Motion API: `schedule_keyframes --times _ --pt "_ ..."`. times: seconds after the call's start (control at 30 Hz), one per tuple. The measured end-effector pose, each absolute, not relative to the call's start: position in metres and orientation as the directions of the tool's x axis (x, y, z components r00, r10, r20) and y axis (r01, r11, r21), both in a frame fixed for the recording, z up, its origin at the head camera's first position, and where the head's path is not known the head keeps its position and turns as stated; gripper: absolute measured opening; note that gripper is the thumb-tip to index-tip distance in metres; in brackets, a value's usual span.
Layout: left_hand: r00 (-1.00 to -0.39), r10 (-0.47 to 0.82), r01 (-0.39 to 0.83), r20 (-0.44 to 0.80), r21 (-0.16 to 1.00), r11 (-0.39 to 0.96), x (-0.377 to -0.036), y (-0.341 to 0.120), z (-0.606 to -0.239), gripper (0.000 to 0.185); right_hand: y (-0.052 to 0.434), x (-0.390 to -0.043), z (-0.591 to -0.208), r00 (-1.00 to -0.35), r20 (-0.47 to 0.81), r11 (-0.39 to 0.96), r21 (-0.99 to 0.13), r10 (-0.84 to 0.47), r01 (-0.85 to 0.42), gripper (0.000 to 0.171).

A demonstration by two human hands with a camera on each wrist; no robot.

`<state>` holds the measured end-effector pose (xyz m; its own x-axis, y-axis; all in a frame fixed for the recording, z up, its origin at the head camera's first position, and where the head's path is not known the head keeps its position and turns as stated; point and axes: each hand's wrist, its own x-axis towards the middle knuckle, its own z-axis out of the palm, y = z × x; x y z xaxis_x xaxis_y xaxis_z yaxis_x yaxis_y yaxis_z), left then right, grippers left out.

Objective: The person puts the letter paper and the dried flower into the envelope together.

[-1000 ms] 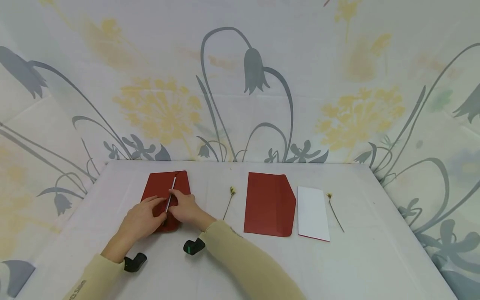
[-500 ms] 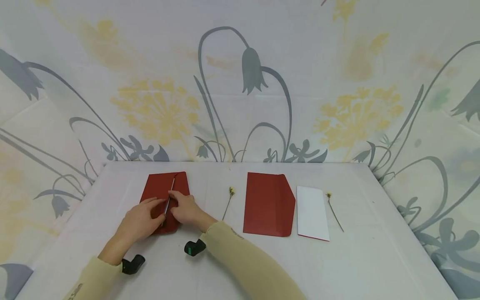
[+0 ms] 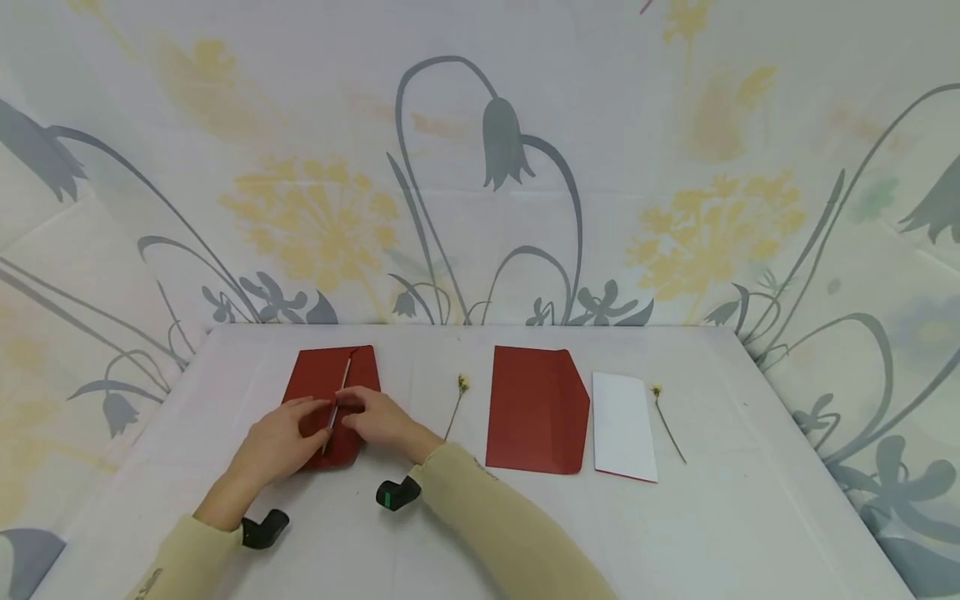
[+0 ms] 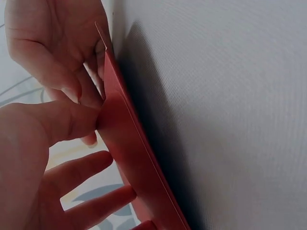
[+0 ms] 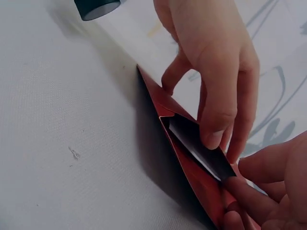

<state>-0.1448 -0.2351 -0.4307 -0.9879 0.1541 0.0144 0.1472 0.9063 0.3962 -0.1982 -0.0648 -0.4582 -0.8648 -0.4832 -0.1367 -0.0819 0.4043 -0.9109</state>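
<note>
I view both envelopes [image 3: 318,372] as plain red, insert [image 5: 189,143] pale-edged; card [image 3: 624,427] white, red-edged; flower heads [image 3: 463,382] yellow; sleeves [image 3: 502,525] beige, dark-lettered; table [image 3: 750,517] white; backdrop [image 3: 607,58] white, printed with grey bellflowers [image 3: 502,137] and yellow blooms [image 3: 315,217].

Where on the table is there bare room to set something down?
Bare table lies between the rightmost yellow flower and the right table edge, and on the near side of the white card. Crowded: the left red envelope, under the left hand and right hand.
</note>
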Motion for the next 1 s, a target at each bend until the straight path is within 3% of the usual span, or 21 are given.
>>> schedule_keyframes --times 0.3,0.7,1.0 --pt "-0.985 0.172 0.164 0.014 0.382 0.909 -0.144 -0.236 -0.438 0.047 -0.057 -0.198 -0.456 -0.871 -0.117 0.285 -0.958 -0.478 -0.028 0.029" --pt "-0.987 0.16 0.16 0.031 0.379 0.912 -0.145 -0.234 -0.44 0.048 -0.026 -0.203 -0.442 -0.907 -0.088 0.224 -0.974 -0.412 -0.008 0.021" --pt "-0.986 0.166 0.162 0.026 0.405 0.9 -0.145 -0.239 -0.436 0.048 0.014 -0.207 -0.431 -0.929 -0.038 0.301 -0.95 -0.368 -0.08 0.022"
